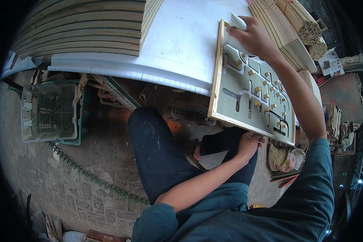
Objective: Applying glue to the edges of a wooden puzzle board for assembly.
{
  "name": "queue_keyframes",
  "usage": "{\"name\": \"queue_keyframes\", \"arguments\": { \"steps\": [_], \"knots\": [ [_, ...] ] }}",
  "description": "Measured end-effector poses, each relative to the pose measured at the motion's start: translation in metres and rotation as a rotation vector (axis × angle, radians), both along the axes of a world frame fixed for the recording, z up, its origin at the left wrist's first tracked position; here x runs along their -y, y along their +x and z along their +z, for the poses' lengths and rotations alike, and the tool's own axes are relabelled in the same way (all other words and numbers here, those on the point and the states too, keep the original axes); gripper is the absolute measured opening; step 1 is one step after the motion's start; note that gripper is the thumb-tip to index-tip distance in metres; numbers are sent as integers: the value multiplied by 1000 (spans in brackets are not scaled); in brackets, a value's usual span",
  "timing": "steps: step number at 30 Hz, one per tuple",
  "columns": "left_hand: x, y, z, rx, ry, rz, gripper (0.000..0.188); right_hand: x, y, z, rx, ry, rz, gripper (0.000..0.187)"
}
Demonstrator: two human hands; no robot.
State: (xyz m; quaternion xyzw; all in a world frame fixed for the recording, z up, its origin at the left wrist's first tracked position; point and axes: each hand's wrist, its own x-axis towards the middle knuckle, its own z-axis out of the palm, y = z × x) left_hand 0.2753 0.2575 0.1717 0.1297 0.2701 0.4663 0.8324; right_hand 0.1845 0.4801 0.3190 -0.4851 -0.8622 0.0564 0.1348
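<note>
A grey-green board (230,105) with a light wooden frame leans over the table's near edge, to the right of my knees. Curved slots are cut through it, and several small wooden pegs (257,89) stand up from its face. My left hand (250,146) is closed on the frame's near edge, its fingers partly hidden under the board. Over the board's far end, my right hand (252,35) is wrapped around a white plastic bottle (238,21). The bottle is tilted, and its lower end lies close to the board's far corner; whether it touches cannot be made out.
Stacked wooden panels (89,28) stand on the white table (181,44) at the far left. Boards (286,44) and bundled wooden sticks (310,32) lie at the far right. Plastic crates (48,113) sit on the brick floor at left, near a green coiled hose (89,175).
</note>
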Motion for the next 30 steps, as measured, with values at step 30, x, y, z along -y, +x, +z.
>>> {"name": "queue_keyframes", "arguments": {
  "steps": [30],
  "knots": [
    [0, 0, -1, 9, 1, -40, 24, -22, -5, 9, -9, -53, -130, 40]
  ]
}}
